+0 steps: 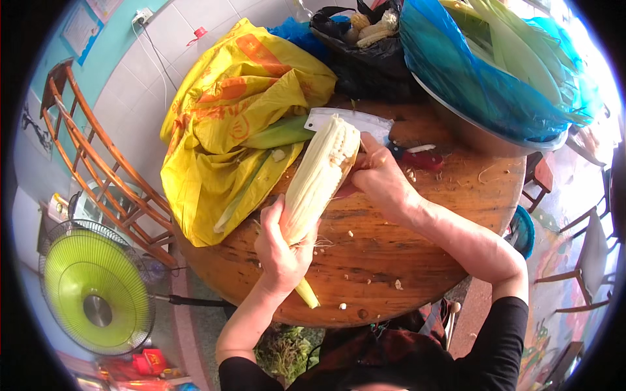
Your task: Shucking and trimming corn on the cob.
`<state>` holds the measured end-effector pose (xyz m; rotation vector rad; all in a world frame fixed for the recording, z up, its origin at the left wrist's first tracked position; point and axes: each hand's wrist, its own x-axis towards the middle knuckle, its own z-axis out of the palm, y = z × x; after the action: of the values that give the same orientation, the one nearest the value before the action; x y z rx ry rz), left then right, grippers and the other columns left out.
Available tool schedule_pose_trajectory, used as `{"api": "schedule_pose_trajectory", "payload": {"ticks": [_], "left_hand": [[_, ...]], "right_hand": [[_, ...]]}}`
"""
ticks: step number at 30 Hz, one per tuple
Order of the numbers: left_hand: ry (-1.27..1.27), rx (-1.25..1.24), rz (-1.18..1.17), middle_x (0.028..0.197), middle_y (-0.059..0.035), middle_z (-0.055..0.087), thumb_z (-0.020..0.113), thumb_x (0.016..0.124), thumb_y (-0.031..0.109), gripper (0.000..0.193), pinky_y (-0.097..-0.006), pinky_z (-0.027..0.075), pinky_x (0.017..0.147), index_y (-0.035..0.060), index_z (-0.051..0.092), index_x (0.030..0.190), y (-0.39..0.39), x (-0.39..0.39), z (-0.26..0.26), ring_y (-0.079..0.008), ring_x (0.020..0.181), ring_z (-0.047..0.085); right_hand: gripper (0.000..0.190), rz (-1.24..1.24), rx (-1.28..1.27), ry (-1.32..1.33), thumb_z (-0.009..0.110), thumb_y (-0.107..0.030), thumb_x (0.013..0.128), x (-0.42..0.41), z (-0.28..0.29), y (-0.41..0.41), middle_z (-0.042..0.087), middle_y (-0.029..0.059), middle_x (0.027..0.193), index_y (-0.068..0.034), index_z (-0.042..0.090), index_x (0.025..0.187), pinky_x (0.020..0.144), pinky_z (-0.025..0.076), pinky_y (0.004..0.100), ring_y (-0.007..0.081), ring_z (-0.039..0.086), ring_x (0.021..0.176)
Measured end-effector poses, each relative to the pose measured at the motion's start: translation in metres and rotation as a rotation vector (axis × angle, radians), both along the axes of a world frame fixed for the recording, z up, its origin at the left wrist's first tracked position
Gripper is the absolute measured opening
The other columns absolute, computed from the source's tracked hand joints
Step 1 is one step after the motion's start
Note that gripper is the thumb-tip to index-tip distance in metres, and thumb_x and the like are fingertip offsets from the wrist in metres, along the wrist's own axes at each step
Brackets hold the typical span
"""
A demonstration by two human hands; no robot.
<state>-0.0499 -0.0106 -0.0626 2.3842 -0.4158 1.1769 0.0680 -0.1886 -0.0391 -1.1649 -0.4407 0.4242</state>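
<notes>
A pale ear of corn (318,185) is held tilted over the round wooden table (420,244). Thin husk leaves still cover its left side, and rows of kernels show at its upper right. My left hand (286,249) wraps its lower end, with the stalk end (307,293) poking out below. My right hand (379,166) has its fingers curled against the right edge near the top; the fingertips are partly hidden. Behind the ear lies a cleaver blade (371,124), with a red handle (423,159) to its right. Loose kernels (342,306) and bits of silk are scattered on the wood.
On the left a yellow plastic bag (210,146) lies under a green-husked ear (281,133). Cobs (374,32) fill a black bag (367,68) at the back. A blue-bag-lined basin (469,73) holds husks (518,44). A green fan (95,288) and wooden chair (98,156) stand left.
</notes>
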Motion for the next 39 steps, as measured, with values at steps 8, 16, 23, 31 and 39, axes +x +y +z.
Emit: {"api": "schedule_pose_trajectory", "payload": {"ticks": [8, 16, 23, 31, 39], "left_hand": [[0.071, -0.088, 0.025, 0.116, -0.0208, 0.061, 0.081, 0.079, 0.003, 0.063, -0.0379, 0.053, 0.086, -0.0049, 0.043, 0.13, 0.005, -0.006, -0.002, -0.029, 0.101, 0.064], [-0.015, 0.013, 0.03, 0.104, -0.0213, 0.06, 0.08, 0.077, 0.001, 0.061, -0.0385, 0.055, 0.076, -0.0048, 0.047, 0.128, 0.007, -0.003, 0.005, -0.0329, 0.091, 0.065], [0.131, -0.211, 0.014, 0.114, -0.0177, 0.063, 0.081, 0.078, 0.003, 0.06, -0.0354, 0.053, 0.087, -0.0031, 0.048, 0.128, 0.01, -0.006, 0.008, -0.0241, 0.1, 0.065], [0.388, 0.285, -0.144, 0.106, -0.0137, 0.065, 0.085, 0.068, 0.008, 0.064, -0.0341, 0.057, 0.078, 0.0038, 0.058, 0.127, 0.046, 0.003, 0.066, -0.03, 0.089, 0.066], [-0.188, -0.079, 0.167, 0.119, -0.014, 0.058, 0.084, 0.074, 0.017, 0.074, -0.0388, 0.047, 0.091, 0.0057, 0.047, 0.137, 0.06, 0.047, 0.091, -0.0243, 0.105, 0.057]], "right_hand": [[0.051, 0.156, 0.042, -0.031, 0.048, 0.001, 0.083, 0.0, 0.014, -0.006, 0.064, 0.0131, 0.12, 0.003, 0.051, 0.133, 0.096, 0.051, 0.035, 0.0207, 0.064, 0.107], [0.041, 0.094, 0.004, -0.015, 0.047, 0.0, 0.084, 0.002, 0.008, -0.004, 0.067, 0.0114, 0.108, 0.005, 0.059, 0.122, 0.095, 0.05, 0.0369, 0.0196, 0.063, 0.103], [0.047, -0.001, -0.243, -0.456, 0.046, 0.005, 0.08, 0.026, -0.005, -0.013, 0.069, 0.0127, 0.106, -0.001, 0.059, 0.124, 0.094, 0.052, 0.0377, 0.0221, 0.064, 0.099], [0.061, 0.285, -0.548, -1.039, 0.065, -0.019, 0.088, 0.025, 0.022, -0.023, 0.048, 0.0137, 0.141, -0.009, 0.044, 0.145, 0.109, 0.038, 0.0411, 0.0279, 0.046, 0.13], [0.064, 0.229, -0.394, -0.4, 0.062, -0.041, 0.097, 0.01, -0.001, -0.001, 0.059, 0.019, 0.123, 0.004, 0.042, 0.138, 0.098, 0.047, 0.0368, 0.0222, 0.057, 0.113]]}}
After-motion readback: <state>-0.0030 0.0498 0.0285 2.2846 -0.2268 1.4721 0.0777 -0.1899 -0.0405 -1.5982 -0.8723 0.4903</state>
